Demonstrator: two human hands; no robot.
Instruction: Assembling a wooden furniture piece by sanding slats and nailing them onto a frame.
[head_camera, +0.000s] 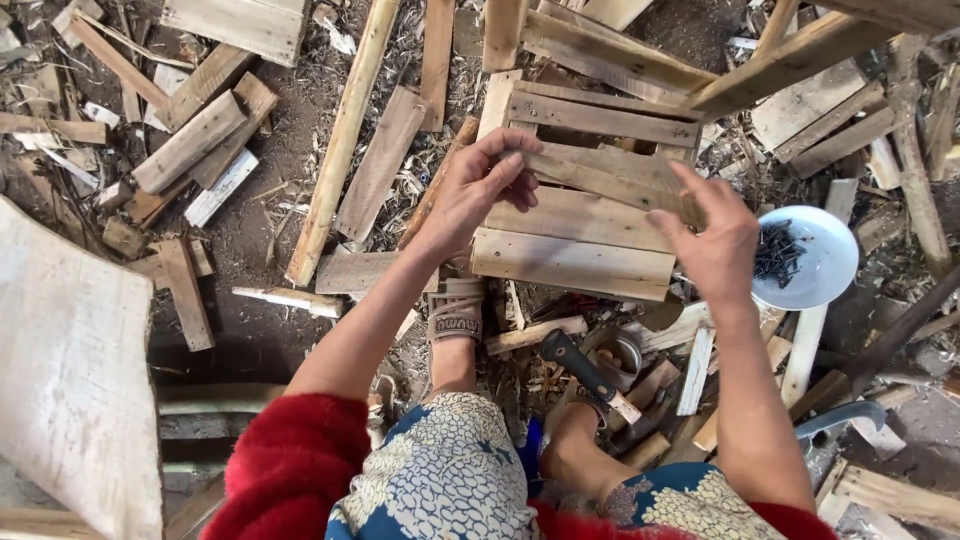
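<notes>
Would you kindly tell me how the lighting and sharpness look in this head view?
Head view: soft, even daylight without glare; the slatted wooden crate and both hands, left hand, right hand, are sharp; the edges bend slightly from wide-angle distortion.

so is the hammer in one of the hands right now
No, the hammer lies on the ground near the feet, while the left hand and right hand both touch the slatted wooden panel.
</notes>
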